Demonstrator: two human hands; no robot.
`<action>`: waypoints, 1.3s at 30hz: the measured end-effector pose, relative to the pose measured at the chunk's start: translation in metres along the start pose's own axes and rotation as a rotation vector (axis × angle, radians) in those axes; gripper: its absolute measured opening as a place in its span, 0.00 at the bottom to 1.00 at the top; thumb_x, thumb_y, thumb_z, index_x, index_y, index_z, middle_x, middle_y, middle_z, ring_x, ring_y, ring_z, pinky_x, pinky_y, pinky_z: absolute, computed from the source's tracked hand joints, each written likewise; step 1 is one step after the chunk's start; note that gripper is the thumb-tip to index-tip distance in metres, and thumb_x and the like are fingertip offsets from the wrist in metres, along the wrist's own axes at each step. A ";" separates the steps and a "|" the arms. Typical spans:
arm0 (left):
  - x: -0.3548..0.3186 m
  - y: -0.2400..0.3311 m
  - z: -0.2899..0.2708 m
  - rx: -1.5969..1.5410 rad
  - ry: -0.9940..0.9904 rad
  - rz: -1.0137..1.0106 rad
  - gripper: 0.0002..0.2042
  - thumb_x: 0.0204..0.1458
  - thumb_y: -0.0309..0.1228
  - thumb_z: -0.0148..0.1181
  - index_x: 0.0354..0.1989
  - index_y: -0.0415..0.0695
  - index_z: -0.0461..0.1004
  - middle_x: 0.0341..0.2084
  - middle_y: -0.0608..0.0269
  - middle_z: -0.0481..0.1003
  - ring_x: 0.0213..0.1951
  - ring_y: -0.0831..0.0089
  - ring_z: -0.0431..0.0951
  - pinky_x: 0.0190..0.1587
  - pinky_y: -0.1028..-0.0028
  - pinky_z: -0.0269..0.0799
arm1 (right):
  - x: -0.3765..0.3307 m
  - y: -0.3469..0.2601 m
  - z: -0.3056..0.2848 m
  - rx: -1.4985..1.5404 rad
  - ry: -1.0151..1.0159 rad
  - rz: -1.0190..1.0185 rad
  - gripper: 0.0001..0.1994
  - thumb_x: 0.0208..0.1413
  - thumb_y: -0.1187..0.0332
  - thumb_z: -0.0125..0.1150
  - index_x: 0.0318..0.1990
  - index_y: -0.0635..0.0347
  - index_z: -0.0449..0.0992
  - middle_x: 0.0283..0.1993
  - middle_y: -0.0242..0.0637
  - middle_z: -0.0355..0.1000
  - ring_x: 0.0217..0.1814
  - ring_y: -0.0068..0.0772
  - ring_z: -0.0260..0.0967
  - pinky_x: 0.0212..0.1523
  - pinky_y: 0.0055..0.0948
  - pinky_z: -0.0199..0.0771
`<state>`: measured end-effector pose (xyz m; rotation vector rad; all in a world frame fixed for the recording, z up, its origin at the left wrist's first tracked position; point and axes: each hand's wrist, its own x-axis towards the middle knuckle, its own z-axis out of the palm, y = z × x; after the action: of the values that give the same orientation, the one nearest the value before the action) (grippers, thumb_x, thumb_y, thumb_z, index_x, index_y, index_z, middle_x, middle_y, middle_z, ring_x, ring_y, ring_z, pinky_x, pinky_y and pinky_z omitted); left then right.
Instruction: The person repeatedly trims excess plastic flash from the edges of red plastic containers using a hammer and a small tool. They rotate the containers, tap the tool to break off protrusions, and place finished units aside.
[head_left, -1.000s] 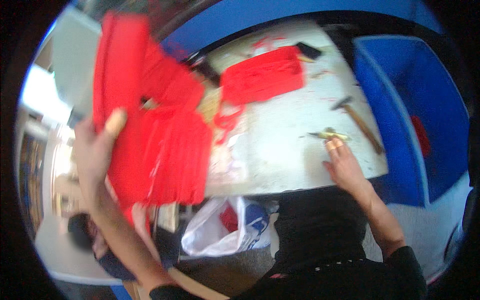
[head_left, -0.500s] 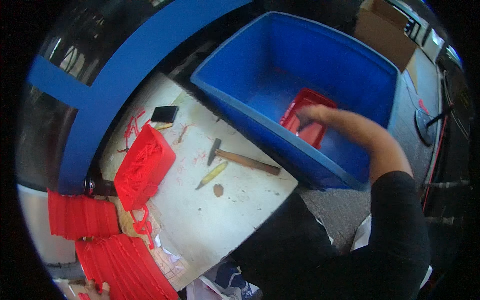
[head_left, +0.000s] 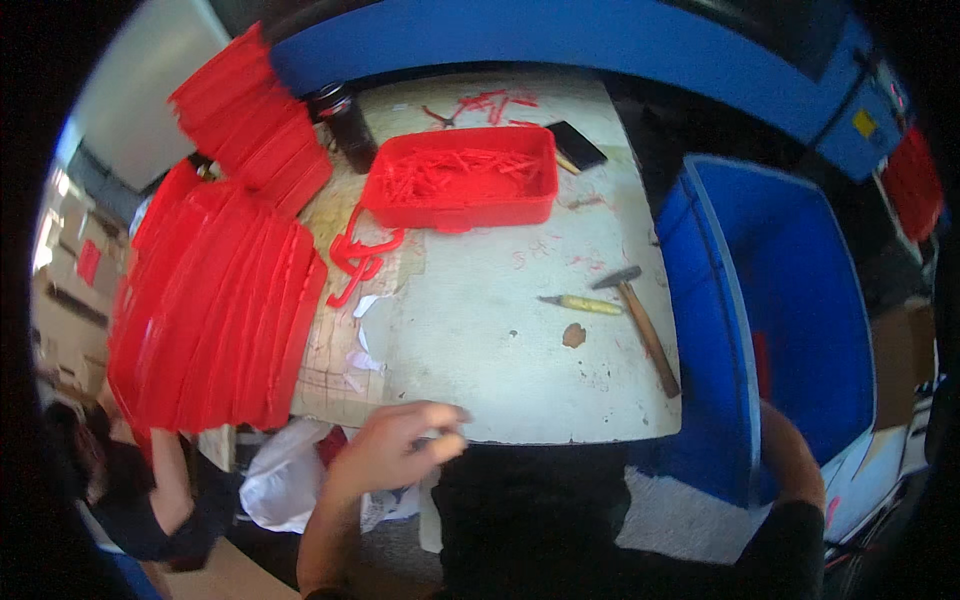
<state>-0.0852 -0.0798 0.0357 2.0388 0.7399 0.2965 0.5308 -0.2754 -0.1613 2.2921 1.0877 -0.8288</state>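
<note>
Red plastic trays (head_left: 215, 310), stacked on edge in a long leaning row, stood at the left end of the bench (head_left: 520, 370), overhanging its left side, with a second shorter stack (head_left: 255, 115) behind them toward the far corner. The left hand (head_left: 395, 450) hovered at the near edge of the bench, nearest to that row but not touching it; its fingers were loosely curled, and whether they pinched anything small could not be told. The right hand was hidden, the right forearm (head_left: 790, 460) reaching down beside the near wall of the blue bin (head_left: 700, 330), so its grip could not be judged. The trays looked thin-walled, light and stiff, likely smooth and prone to sliding against one another, so a single one would best be taken by its rim, thumb on one face and fingers on the other. Farther back sat an open red tray (head_left: 460, 180) filled with thin red plastic strips, a bent red strip (head_left: 360, 258) lying beside it. A hammer (head_left: 640, 320) and a yellow-handled tool (head_left: 580, 304) lay near the right edge. Another person (head_left: 130, 490) crouched below the bench at the left.
</note>
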 end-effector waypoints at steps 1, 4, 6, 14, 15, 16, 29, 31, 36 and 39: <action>0.009 -0.006 0.016 -0.064 -0.022 0.066 0.12 0.59 0.33 0.61 0.48 0.40 0.78 0.33 0.57 0.80 0.36 0.68 0.82 0.41 0.69 0.77 | -0.011 0.001 -0.006 0.009 0.018 0.011 0.32 0.57 0.39 0.56 0.57 0.57 0.75 0.57 0.48 0.72 0.57 0.48 0.70 0.57 0.49 0.70; 0.016 -0.020 0.077 -0.370 -0.135 0.020 0.10 0.62 0.29 0.54 0.47 0.40 0.77 0.34 0.56 0.80 0.37 0.63 0.81 0.40 0.68 0.76 | -0.045 0.008 -0.023 0.059 0.070 0.042 0.32 0.57 0.39 0.56 0.58 0.57 0.74 0.59 0.48 0.71 0.58 0.49 0.69 0.58 0.49 0.69; 0.006 -0.028 0.122 -0.529 -0.187 -0.013 0.09 0.63 0.25 0.51 0.44 0.40 0.77 0.36 0.56 0.78 0.36 0.65 0.79 0.41 0.69 0.76 | -0.064 0.014 -0.028 0.122 0.108 0.055 0.33 0.58 0.39 0.55 0.59 0.57 0.73 0.59 0.48 0.70 0.59 0.49 0.68 0.59 0.50 0.68; -0.096 -0.075 0.185 -0.769 -0.568 -0.261 0.15 0.64 0.33 0.52 0.57 0.45 0.73 0.52 0.57 0.74 0.56 0.63 0.73 0.60 0.62 0.67 | -0.055 0.014 -0.008 0.403 0.196 0.045 0.34 0.59 0.39 0.52 0.62 0.57 0.70 0.63 0.49 0.67 0.62 0.49 0.65 0.61 0.50 0.65; -0.102 -0.076 0.187 -0.832 -0.572 -0.398 0.16 0.64 0.34 0.53 0.58 0.46 0.72 0.54 0.57 0.74 0.58 0.63 0.72 0.61 0.62 0.66 | -0.048 0.012 -0.007 0.430 0.202 0.038 0.34 0.59 0.39 0.52 0.62 0.57 0.70 0.63 0.49 0.66 0.63 0.50 0.65 0.61 0.50 0.65; -0.104 -0.076 0.189 -0.891 -0.479 -0.312 0.16 0.64 0.35 0.53 0.58 0.46 0.72 0.54 0.57 0.74 0.58 0.64 0.72 0.61 0.61 0.66 | -0.040 0.008 -0.008 0.454 0.206 0.034 0.34 0.59 0.38 0.52 0.63 0.57 0.69 0.64 0.49 0.66 0.63 0.50 0.64 0.61 0.51 0.65; -0.038 -0.055 0.181 -0.481 -0.664 -0.186 0.17 0.63 0.36 0.55 0.56 0.41 0.72 0.40 0.56 0.76 0.41 0.68 0.77 0.44 0.64 0.72 | -0.073 -0.024 -0.080 1.112 0.432 0.036 0.37 0.61 0.38 0.48 0.68 0.57 0.64 0.69 0.50 0.60 0.68 0.51 0.60 0.65 0.52 0.60; -0.032 -0.058 0.170 -0.559 -0.577 -0.210 0.15 0.63 0.34 0.54 0.56 0.41 0.72 0.42 0.56 0.76 0.41 0.68 0.77 0.43 0.63 0.72 | -0.116 -0.011 -0.111 1.310 0.586 0.071 0.37 0.61 0.38 0.47 0.68 0.57 0.64 0.70 0.50 0.60 0.69 0.51 0.59 0.66 0.52 0.60; 0.002 -0.050 0.117 -0.439 0.021 0.206 0.16 0.60 0.27 0.55 0.56 0.41 0.71 0.50 0.53 0.74 0.55 0.63 0.74 0.58 0.63 0.69 | -0.220 0.042 -0.138 1.398 1.250 -0.113 0.39 0.63 0.39 0.44 0.71 0.61 0.59 0.74 0.50 0.52 0.74 0.49 0.53 0.68 0.53 0.58; 0.029 -0.026 0.056 -0.286 0.420 0.438 0.23 0.56 0.27 0.59 0.61 0.40 0.69 0.59 0.52 0.70 0.63 0.60 0.69 0.65 0.65 0.62 | -0.230 0.038 -0.103 1.586 1.349 -0.181 0.36 0.65 0.42 0.44 0.70 0.61 0.59 0.73 0.50 0.55 0.73 0.48 0.55 0.68 0.51 0.60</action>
<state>-0.0455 -0.0899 -0.0193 1.8623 0.4509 1.0449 0.4778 -0.3517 0.0764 4.4529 1.2134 0.2316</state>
